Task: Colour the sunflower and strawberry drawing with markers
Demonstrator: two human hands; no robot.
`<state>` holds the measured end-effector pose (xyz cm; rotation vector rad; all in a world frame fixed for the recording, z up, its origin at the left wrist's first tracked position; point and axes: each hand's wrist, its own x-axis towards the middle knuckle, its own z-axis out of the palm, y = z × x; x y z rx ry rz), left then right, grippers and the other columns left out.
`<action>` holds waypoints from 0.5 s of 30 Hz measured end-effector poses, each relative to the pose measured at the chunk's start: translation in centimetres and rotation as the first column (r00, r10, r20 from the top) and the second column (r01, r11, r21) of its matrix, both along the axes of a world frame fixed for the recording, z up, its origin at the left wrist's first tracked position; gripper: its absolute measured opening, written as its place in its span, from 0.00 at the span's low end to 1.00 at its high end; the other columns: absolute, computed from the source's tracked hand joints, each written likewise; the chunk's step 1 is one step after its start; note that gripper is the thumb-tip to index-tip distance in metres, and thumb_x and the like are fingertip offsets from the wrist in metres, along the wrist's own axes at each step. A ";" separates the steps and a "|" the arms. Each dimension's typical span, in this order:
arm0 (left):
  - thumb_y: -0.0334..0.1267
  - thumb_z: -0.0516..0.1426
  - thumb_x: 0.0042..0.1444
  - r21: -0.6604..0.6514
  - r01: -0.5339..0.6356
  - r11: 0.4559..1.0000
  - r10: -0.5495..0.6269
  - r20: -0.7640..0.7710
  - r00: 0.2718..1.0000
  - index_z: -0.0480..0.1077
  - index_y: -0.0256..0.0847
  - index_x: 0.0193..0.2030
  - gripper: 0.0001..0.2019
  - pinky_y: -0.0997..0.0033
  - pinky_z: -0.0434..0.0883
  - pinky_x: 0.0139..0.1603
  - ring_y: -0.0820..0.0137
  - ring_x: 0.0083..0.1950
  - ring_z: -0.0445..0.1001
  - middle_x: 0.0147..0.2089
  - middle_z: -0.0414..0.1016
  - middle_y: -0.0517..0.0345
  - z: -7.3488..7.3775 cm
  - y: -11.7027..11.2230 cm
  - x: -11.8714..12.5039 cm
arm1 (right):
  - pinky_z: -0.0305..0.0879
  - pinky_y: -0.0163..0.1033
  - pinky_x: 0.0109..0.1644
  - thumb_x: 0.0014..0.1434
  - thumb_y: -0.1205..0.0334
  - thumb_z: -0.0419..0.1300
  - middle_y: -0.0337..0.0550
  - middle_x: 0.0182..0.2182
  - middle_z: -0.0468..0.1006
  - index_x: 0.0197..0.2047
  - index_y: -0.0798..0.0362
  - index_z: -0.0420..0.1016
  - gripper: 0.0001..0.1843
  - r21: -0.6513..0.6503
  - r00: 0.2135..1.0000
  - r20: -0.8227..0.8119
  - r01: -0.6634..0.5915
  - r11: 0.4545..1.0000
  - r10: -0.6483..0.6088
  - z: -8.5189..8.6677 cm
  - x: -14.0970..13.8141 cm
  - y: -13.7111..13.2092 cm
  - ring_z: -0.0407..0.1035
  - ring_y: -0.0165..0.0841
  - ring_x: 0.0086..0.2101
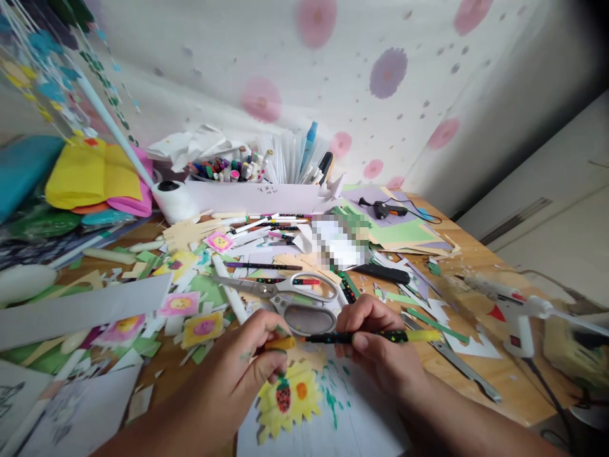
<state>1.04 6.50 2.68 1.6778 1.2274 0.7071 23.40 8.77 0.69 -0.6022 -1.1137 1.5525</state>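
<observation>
My left hand (257, 355) pinches a small orange-yellow marker cap (280, 343). In my right hand (375, 343) is a black, dotted marker (387, 336) with a yellow far end. Its orange tip points left, close to the cap's open end. Below the hands lies a yellow zigzag-edged paper piece (266, 421) with a red strawberry and an orange spot drawn on it. It rests on a white sheet (361, 425) that bears green marker strokes. Just beyond my hands are large grey-handled scissors (309, 317), blades pointing left.
Paper scraps and small painted cards (203, 329) litter the left side. A box (252, 197) of markers stands at the back, near a white roll (176, 202). A glue gun (516, 304) with its cord lies right, and a black one (384, 209) behind. A metal strip (469, 368) lies right.
</observation>
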 end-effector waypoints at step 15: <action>0.42 0.51 0.59 0.018 0.024 1.000 -0.022 -0.111 0.994 0.67 0.46 0.35 0.06 0.75 0.66 0.29 0.70 0.29 0.71 0.27 0.72 0.64 1.2 0.1 0.3 | 0.55 0.31 0.26 0.52 0.62 0.67 0.36 0.24 0.73 0.32 0.50 0.72 0.07 0.072 0.997 0.056 -0.053 0.996 0.049 -0.2 -0.2 -0.4 0.63 0.26 0.24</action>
